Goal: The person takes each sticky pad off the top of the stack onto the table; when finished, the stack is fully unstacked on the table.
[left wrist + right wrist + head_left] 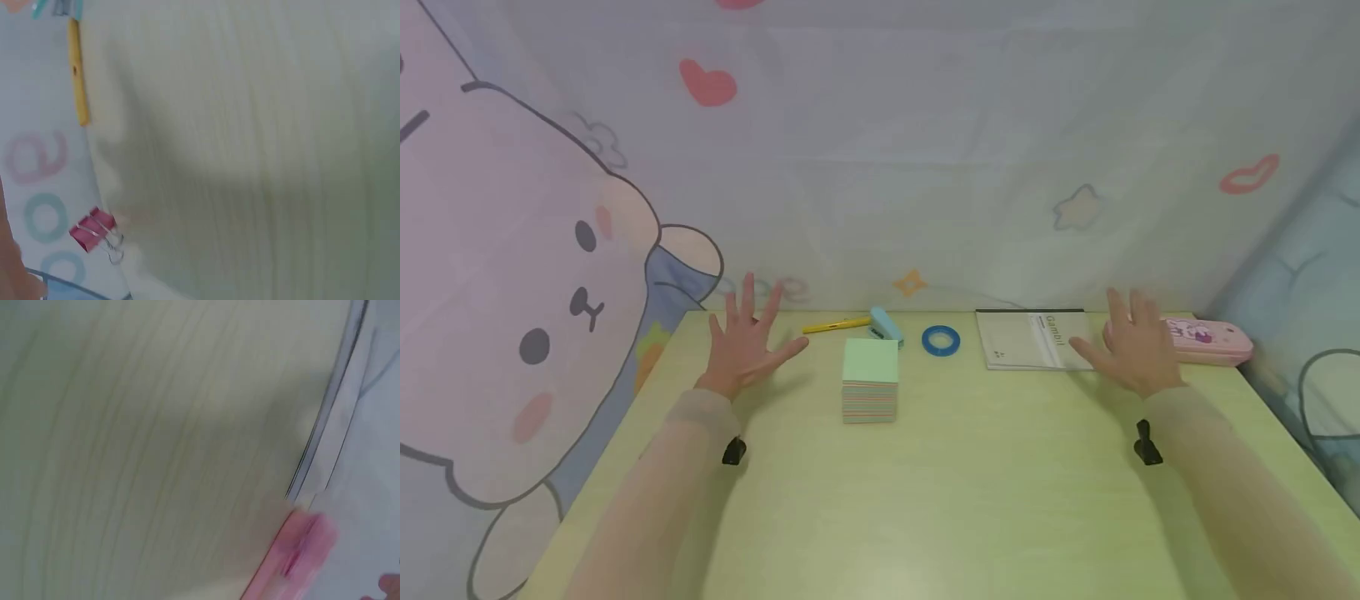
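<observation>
My left hand is spread with straight fingers above the far left of the table, holding nothing. A pink binder clip lies near it at the back edge in the left wrist view; the hand hides it from the head view. To its right is a thin yellow pen-like stick. My right hand, fingers also straight, hovers empty between a "Gambit" notebook and a pink pencil case, covering part of each. The pencil case also shows in the right wrist view.
Between the hands stands a tall stack of green-topped paper notes. Behind it is a light blue stapler, with a blue tape roll to the right. A cartoon-printed curtain hangs along the back of the table.
</observation>
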